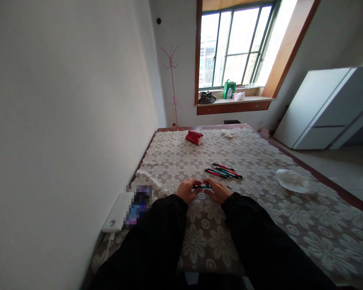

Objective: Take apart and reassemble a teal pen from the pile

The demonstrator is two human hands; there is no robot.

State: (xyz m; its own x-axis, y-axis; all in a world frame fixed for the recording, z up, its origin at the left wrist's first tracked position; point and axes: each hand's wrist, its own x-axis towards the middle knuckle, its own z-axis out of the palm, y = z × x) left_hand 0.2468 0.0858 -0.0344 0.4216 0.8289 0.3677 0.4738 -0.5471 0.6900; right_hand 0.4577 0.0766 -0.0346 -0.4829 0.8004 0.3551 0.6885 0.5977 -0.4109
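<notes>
My left hand (pixel 187 191) and my right hand (pixel 218 191) meet low over the patterned tablecloth (pixel 205 241), fingers closed around a slim teal-and-black pen (pixel 206 187). It lies crosswise between them, its left end in my left fingertips and its teal part by my right fingertips. My fingers cover parts of it. Just beyond my right hand is a loose group of several red, teal and black pens (pixel 225 172), lying side by side at a slant.
A red tissue pack (pixel 194 137) sits toward the far end. Crumpled white paper (pixel 293 181) lies at the right. By the left wall are a white power bank (pixel 114 213) with a cable and a blurred-out phone-like object (pixel 138 205).
</notes>
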